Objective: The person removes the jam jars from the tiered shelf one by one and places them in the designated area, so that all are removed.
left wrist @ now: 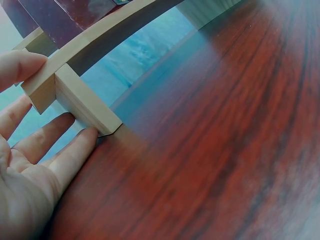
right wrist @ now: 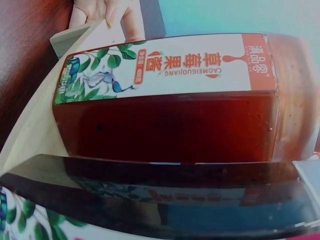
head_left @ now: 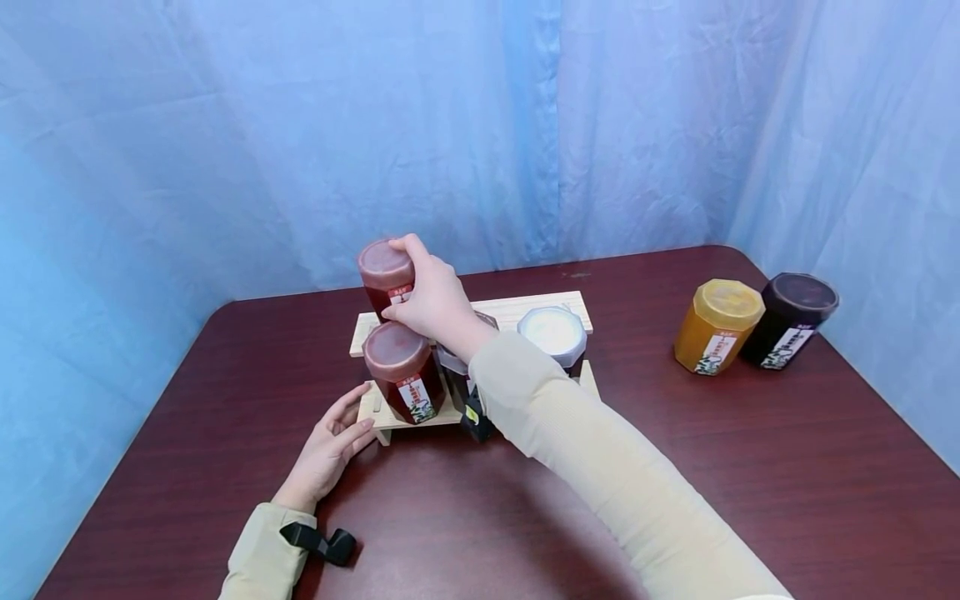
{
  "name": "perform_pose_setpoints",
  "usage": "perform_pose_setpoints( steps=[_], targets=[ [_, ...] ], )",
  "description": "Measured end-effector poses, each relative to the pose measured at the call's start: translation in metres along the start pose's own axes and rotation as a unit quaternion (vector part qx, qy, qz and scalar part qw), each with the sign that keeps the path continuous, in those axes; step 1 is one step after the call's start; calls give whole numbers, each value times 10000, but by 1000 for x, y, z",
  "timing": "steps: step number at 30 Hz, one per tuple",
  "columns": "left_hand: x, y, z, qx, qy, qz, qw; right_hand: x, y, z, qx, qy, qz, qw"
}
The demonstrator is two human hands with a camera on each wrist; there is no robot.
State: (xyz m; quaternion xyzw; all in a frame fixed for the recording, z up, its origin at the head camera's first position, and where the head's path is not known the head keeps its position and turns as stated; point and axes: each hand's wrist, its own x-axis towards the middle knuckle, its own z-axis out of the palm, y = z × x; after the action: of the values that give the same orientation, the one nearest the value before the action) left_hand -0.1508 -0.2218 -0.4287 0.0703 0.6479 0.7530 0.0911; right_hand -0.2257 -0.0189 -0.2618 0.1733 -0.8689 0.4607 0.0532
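At the left end of a two-tier wooden rack, my right hand grips a red jam jar around its upper part. The jar is upright over the rear board; its base is hidden, so I cannot tell whether it touches. My left hand holds the lower board's left end, with fingertips against the leg in the left wrist view. On the front board stands another red jam jar, labelled strawberry in the right wrist view. Beside it, a dark jar is partly hidden by my right arm.
A white-lidded jar stands at the rack's right side. A yellow jar and a dark purple jar stand together on the right of the brown table. Blue curtains hang behind the table and at both sides.
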Motion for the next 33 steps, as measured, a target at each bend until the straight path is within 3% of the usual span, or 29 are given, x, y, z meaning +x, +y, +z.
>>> perform_pose_setpoints(
  steps=[14, 33],
  targets=[
    [-1, 1, 0, -8, 48, 74, 10000, -2, -1, 1, 302, 338, -16, 9990],
    [-1, -2, 1, -26, -15, 109, 9999, -12, -1, -8, 901, 1057, -460, 9892]
  ],
)
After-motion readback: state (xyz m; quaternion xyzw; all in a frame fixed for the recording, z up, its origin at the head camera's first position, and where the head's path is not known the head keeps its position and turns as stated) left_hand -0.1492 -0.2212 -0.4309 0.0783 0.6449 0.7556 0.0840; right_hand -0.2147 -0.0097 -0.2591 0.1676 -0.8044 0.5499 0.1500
